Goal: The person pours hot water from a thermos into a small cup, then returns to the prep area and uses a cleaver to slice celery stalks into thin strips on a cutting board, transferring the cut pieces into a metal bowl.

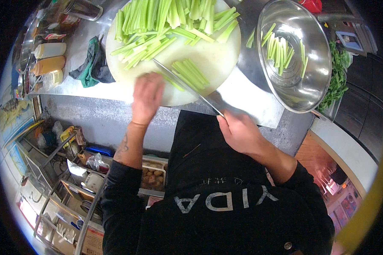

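My right hand is closed on the handle of a kitchen knife, whose blade reaches up and left over a round white cutting board. Right of the blade lies a short row of cut celery sticks; one more piece shows just left of it. My left hand, slightly blurred, is at the board's near edge with its fingers curled; whether they hold anything cannot be seen. Long celery stalks cover the far part of the board, with a pile of thinner sticks below them.
A large steel bowl with some celery sticks stands on the right, leafy greens beyond it. A green and dark cloth lies left of the board, near squeeze bottles and a dark glass. The counter's front edge runs before me.
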The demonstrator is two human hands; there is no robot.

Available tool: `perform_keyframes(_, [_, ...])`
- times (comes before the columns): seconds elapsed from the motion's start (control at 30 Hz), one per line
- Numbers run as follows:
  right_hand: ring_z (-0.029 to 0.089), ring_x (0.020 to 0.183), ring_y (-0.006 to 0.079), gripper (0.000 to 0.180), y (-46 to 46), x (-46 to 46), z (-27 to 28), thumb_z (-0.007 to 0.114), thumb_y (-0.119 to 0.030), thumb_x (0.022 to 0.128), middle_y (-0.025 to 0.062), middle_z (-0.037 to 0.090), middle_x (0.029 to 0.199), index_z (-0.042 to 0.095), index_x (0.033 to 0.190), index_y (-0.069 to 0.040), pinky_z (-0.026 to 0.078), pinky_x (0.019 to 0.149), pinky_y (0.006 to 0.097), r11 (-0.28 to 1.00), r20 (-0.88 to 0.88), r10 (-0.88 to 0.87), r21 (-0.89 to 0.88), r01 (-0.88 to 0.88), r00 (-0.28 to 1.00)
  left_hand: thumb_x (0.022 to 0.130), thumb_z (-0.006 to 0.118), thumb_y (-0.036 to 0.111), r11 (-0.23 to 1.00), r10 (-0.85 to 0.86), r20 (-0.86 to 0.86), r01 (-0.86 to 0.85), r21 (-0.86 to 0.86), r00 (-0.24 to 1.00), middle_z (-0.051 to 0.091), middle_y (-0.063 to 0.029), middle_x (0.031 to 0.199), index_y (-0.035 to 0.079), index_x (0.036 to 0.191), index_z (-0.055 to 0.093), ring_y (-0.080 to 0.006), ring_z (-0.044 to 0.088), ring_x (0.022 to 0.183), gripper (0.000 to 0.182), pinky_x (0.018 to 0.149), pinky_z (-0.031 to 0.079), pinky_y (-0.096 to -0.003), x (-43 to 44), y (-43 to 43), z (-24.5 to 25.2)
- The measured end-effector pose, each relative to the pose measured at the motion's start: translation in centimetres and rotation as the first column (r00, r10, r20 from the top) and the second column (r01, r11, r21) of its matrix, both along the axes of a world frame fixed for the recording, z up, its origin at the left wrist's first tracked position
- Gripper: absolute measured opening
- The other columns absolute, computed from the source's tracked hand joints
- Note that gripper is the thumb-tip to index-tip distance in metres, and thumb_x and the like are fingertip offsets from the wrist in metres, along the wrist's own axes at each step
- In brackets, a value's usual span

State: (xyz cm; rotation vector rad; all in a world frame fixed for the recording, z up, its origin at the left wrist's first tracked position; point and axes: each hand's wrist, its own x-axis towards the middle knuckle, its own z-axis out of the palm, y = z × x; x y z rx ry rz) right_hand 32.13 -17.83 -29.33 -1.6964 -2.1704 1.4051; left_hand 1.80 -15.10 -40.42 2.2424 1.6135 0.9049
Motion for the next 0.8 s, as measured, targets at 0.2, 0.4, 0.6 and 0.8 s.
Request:
perform_keyframes(0.2, [0.067, 0.073, 0.0505, 0.022, -0.7, 1.2, 0.4, 0.058, -0.018, 0.105, 0.0265, 0.066, 0.074, 0.059, 0.095, 0.002, 0.053, 0.066, 0.0579, 0.997, -0.048, 0.072, -0.017, -0.073, 0.996, 0.090, 0.080, 0.011, 0.958, 0.281, -0.217, -0.286, 0.010, 0.935, 0.068, -0.0169, 0.119, 0.004, 0.122, 0.071, -0.0392, 0.062, 0.111, 0.034, 0.098, 0.051, -0.0474, -4.5, 3.6, 0.2])
perform_keyframes(0.4, [0.067, 0.071, 0.0501, 0.025, -1.1, 1.7, 0.0, 0.057, -0.021, 0.106, 0.0259, 0.066, 0.074, 0.060, 0.095, 0.001, 0.054, 0.066, 0.0572, 1.000, -0.018, 0.022, -0.014, -0.022, 1.000, 0.090, 0.077, 0.008, 0.971, 0.208, -0.210, -0.228, -0.075, 0.955, 0.068, -0.0155, 0.108, 0.003, 0.116, 0.072, -0.0381, 0.064, 0.103, 0.027, 0.092, 0.053, -0.0465, -5.9, 4.2, 0.1])
perform_keyframes(0.6, [0.067, 0.069, 0.0501, 0.027, -0.8, 2.1, -0.3, 0.058, -0.024, 0.107, 0.0270, 0.066, 0.073, 0.060, 0.095, 0.000, 0.053, 0.063, 0.0564, 0.992, 0.014, -0.039, -0.117, 0.041, 0.999, 0.090, 0.072, -0.001, 0.986, 0.166, -0.188, -0.169, 0.003, 0.968, 0.068, -0.0153, 0.110, 0.003, 0.112, 0.070, -0.0381, 0.062, 0.100, 0.023, 0.091, 0.052, -0.0479, -4.8, 2.0, 1.1])
perform_keyframes(0.8, [0.064, 0.068, 0.0492, 0.032, -1.1, 1.9, -0.4, 0.061, -0.026, 0.107, 0.0268, 0.063, 0.072, 0.062, 0.089, 0.001, 0.051, 0.062, 0.0529, 0.997, 0.000, -0.059, -0.043, 0.059, 0.998, 0.092, 0.072, 0.002, 0.970, 0.242, -0.083, -0.239, 0.040, 0.967, 0.064, -0.0169, 0.116, 0.005, 0.126, 0.070, -0.0393, 0.061, 0.107, 0.035, 0.095, 0.052, -0.0477, -1.2, 1.2, 0.0])
